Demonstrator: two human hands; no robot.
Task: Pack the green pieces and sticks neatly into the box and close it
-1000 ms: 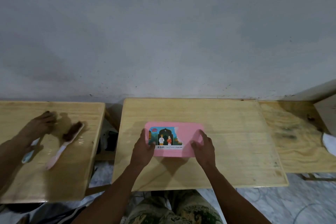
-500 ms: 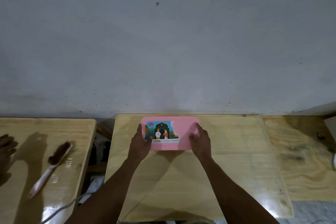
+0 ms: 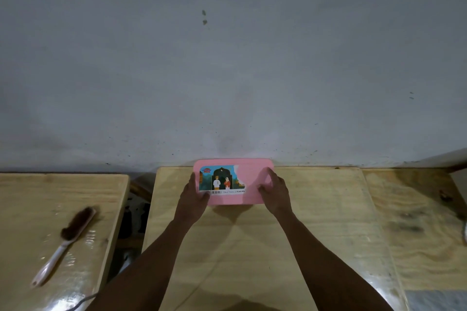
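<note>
1. The light is dim and flat, and it gives the wall (image 3: 227, 58) a cool grey cast.
2. Wet-looking glare streaks the left table (image 3: 50, 209) beside the brush (image 3: 75, 223). A bright patch shines at the near right corner of the middle table (image 3: 316, 209).
3. A soft, fuzzy shadow spreads over the wood on the near side of the pink box (image 3: 251, 194).
4. Wide-angle distortion bows the table edges toward the sides of the frame.
5. Detail is soft throughout, and the small print on the box's label cannot be read.
</note>
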